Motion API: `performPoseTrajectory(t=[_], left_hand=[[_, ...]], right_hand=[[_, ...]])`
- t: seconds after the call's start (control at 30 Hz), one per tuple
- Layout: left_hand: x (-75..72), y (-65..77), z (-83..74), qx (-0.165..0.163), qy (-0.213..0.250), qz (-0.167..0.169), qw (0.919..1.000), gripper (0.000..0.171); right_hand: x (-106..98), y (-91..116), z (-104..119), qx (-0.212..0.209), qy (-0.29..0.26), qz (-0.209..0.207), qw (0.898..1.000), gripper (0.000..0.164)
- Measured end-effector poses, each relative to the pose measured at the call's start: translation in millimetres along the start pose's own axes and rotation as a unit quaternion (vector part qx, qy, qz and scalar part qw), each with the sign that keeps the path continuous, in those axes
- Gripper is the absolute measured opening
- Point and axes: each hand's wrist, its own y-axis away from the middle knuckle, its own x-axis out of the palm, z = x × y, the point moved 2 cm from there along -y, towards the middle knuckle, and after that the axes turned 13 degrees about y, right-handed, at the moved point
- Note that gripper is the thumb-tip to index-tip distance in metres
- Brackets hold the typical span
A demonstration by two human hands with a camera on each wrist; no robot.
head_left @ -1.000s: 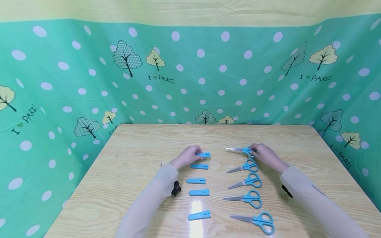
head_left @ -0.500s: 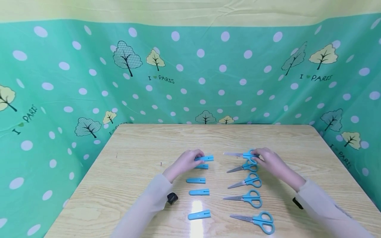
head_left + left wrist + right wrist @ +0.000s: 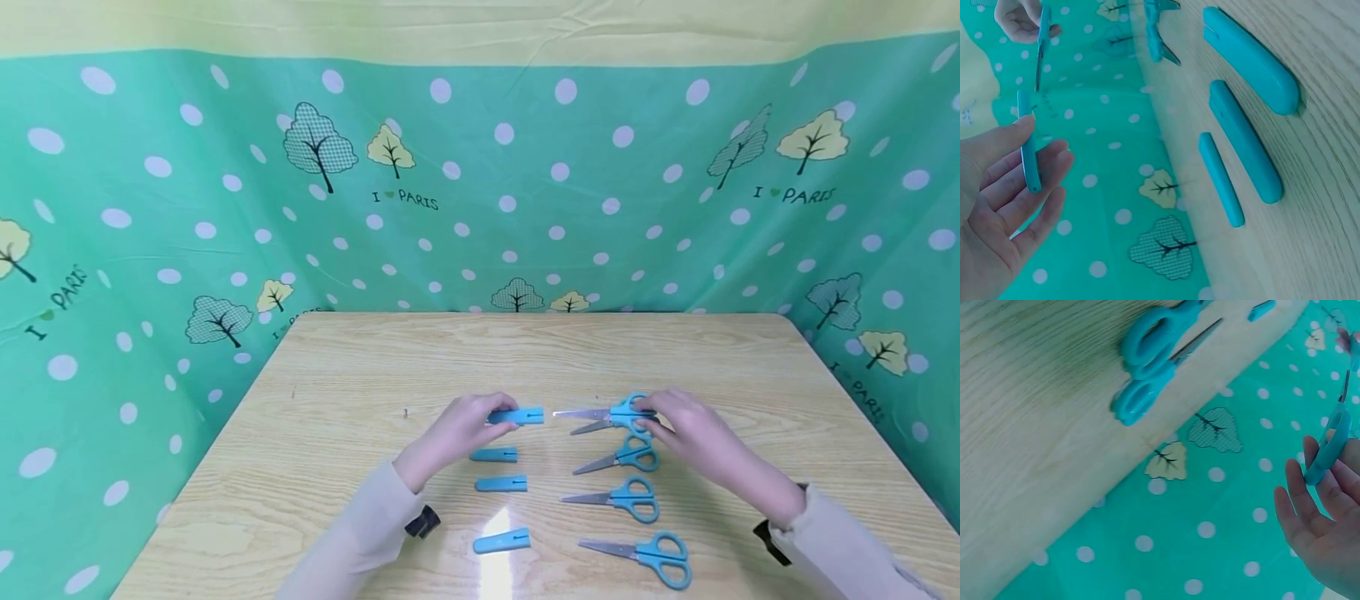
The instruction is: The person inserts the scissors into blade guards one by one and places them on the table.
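Note:
In the head view my left hand pinches a blue scissors cover between thumb and fingers, its slotted end facing right. My right hand grips a pair of scissors by the blue handles, the bare blades directed left at the cover. A short gap separates blade tip and cover. The left wrist view shows the held cover raised off the tabletop, thumb on one side. From the right wrist, the held scissors lie between thumb and fingers, blades closed.
Three blue covers, the nearest one among them, lie in a column on the wooden table. Several blue-handled scissors, including the nearest pair, lie in a column to their right. A green dotted curtain hangs around the table.
Both hands have come nearer to the body, bringing the cover and the scissors along. The held cover now overlaps where another cover lay, and the held scissors overlap the pair below.

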Motion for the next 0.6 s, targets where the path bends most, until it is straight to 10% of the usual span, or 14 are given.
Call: performPoseTrajectory(t=[0.6], left_hand=[[-3.5, 20.0, -24.5, 0.088, -0.017, -0.035, 0.9953, 0.019]], right_hand=[[-18.5, 6.2, 21.4, -0.049, 0.001, -0.051, 0.997, 0.033]])
